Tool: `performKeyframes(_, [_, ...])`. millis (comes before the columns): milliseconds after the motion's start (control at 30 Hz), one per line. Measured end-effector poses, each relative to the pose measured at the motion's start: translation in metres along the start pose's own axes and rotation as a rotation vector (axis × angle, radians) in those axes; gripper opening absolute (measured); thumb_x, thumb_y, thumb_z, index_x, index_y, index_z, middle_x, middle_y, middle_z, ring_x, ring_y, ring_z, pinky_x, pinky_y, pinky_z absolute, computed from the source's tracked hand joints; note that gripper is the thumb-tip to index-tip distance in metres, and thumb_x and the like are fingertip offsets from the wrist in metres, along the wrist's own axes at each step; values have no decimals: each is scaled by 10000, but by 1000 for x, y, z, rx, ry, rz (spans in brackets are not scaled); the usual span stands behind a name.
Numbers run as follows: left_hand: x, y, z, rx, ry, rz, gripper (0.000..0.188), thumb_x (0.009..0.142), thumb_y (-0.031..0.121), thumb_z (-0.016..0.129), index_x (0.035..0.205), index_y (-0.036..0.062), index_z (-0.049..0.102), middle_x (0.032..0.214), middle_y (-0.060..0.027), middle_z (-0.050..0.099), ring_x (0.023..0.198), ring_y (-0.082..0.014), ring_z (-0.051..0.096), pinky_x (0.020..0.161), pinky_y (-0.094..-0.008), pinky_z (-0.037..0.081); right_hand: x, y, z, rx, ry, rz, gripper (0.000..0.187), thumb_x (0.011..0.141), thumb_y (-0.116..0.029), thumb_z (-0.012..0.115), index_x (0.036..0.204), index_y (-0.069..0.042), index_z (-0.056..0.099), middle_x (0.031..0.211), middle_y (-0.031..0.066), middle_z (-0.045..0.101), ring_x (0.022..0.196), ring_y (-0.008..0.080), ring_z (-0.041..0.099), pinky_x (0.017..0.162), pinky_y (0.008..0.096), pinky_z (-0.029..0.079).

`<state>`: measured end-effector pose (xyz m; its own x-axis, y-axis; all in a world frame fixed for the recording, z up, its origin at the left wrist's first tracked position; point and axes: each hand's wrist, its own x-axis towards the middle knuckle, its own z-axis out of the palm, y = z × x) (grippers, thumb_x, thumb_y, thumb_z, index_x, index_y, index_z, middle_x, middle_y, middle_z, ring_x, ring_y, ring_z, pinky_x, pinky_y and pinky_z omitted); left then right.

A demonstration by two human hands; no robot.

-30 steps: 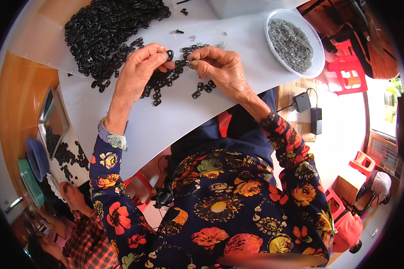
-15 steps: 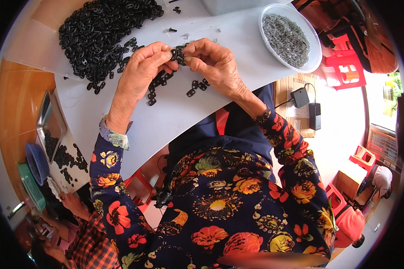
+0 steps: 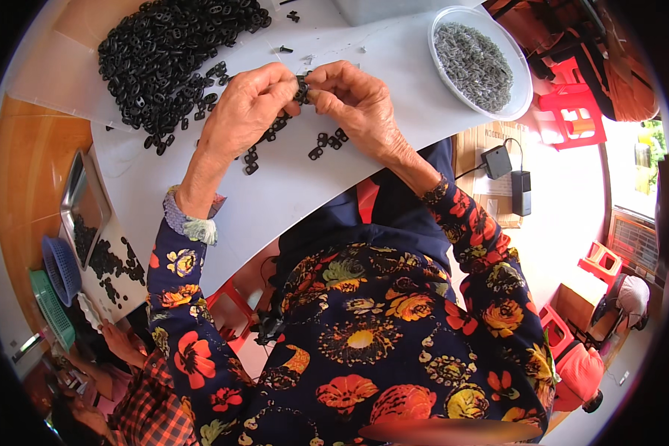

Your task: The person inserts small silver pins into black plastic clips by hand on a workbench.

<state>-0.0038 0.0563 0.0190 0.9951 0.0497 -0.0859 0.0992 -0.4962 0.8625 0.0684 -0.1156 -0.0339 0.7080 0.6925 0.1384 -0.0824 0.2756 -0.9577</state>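
My left hand [image 3: 254, 105] and my right hand [image 3: 355, 102] meet over the pale table, each closed in a pinch. Between their fingertips is a small black two-holed plastic piece [image 3: 302, 91]; fingers cover much of it. Under and beside my left hand lie several similar black pieces [image 3: 251, 157]. A smaller cluster of black pieces [image 3: 325, 143] rests just below my right hand. To the upper left spreads a large heap of black two-holed pieces [image 3: 163, 67].
A clear round tub [image 3: 524, 97] of small transparent parts stands at the table's right. Loose black bits [image 3: 285, 49] lie beyond my hands. At lower left are a metal tray [image 3: 74, 195], blue basket [image 3: 56, 271], green basket [image 3: 48, 308] and a co-worker's checkered sleeve [image 3: 156, 401].
My left hand has shifted slightly right and up, closer to my right hand. The held black piece has turned and shows less. My right hand has hardly moved.
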Motion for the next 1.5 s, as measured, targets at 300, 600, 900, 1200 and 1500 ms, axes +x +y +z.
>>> performKeyframes(300, [-21, -6, 38, -174, 255, 78, 291, 985, 260, 465, 858, 8, 535, 644, -24, 564, 579, -97, 461, 573, -247, 417, -1, -2, -2, -11, -5, -2, 175, 880, -30, 603, 1050, 6, 584, 877, 7, 639, 825, 57, 582, 780, 234, 489])
performKeyframes(600, [-23, -1, 51, -206, 402, 73, 248, 982, 215, 465, 849, 9, 504, 631, -26, 533, 595, -91, 461, 556, -257, 409, -1, -9, 3, -41, -14, 27, 185, 876, 0, 575, 1059, 19, 569, 870, 18, 640, 818, 59, 591, 789, 237, 491])
performKeyframes(900, [-21, -6, 53, -144, 406, 74, 208, 990, 193, 421, 884, 18, 455, 613, -62, 470, 569, -122, 416, 529, -294, 390, -3, -4, 2, -36, -19, -5, 192, 875, 7, 569, 1066, 26, 566, 881, 31, 644, 837, 68, 594, 803, 247, 493])
performKeyframes(1200, [-20, -3, 54, -169, 418, 71, 227, 989, 202, 424, 868, 15, 465, 594, -51, 431, 547, -120, 376, 505, -293, 370, -5, -9, 5, -72, 9, -42, 236, 860, -1, 564, 1095, 20, 565, 869, 49, 650, 822, 79, 594, 777, 251, 491])
performKeyframes(1500, [-20, -9, 48, -171, 405, 80, 212, 958, 157, 446, 815, 1, 461, 594, -50, 391, 560, -104, 351, 503, -283, 358, -5, -10, 7, -120, -79, 31, 278, 873, -33, 591, 1142, 32, 561, 855, 40, 655, 798, 75, 606, 742, 243, 495])
